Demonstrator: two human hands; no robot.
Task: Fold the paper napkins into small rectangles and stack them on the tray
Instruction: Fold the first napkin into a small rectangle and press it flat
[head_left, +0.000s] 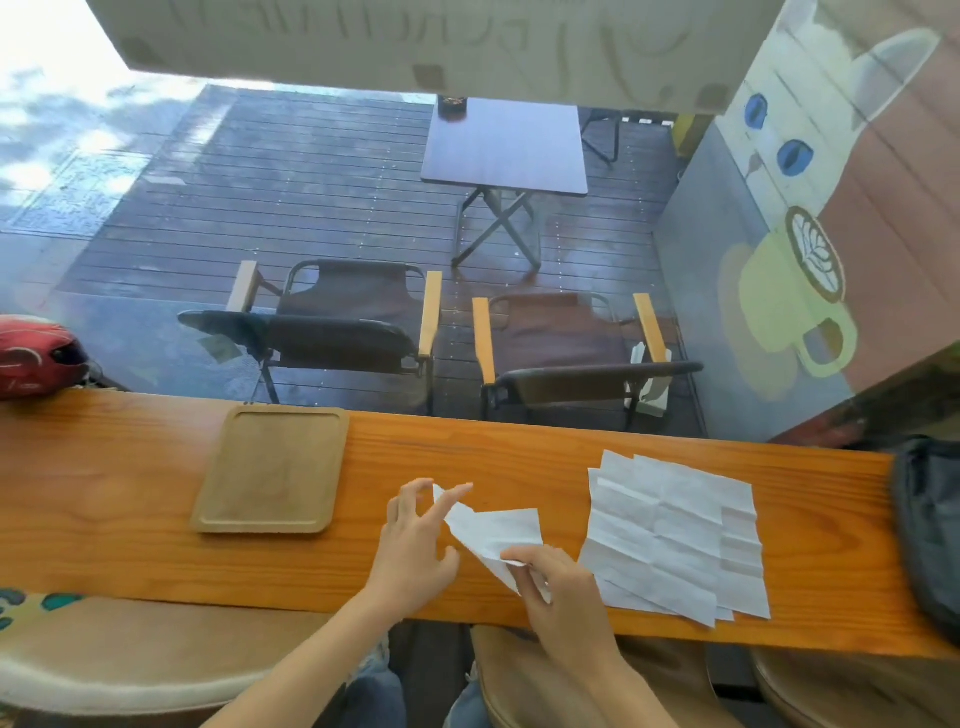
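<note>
- A long wooden counter (156, 519) runs along a window that looks out on a dark plank deck with two folding chairs (353, 327) and a small square table (506, 148).
- At the counter's near edge, the person's right hand (558, 587) pinches the near corner of a partly folded white napkin (496, 530) between thumb and fingertips.
- The left hand (415, 540) is on the napkin's far left end, forefinger stretched out along the paper and the other fingers spread and raised; whether the thumb clamps the paper from below cannot be told.
- The napkin hangs between the two hands, lifted and creased, just above the counter.
- Just right of the gripping right hand lies a loose pile of unfolded napkins (675, 530), flat and overlapping, showing old crease lines.
- Well to the left of the left hand sits a wooden tray (270, 467), bare of napkins.
- A dark bag (930, 519) rests at the counter's right end, beyond the pile.
</note>
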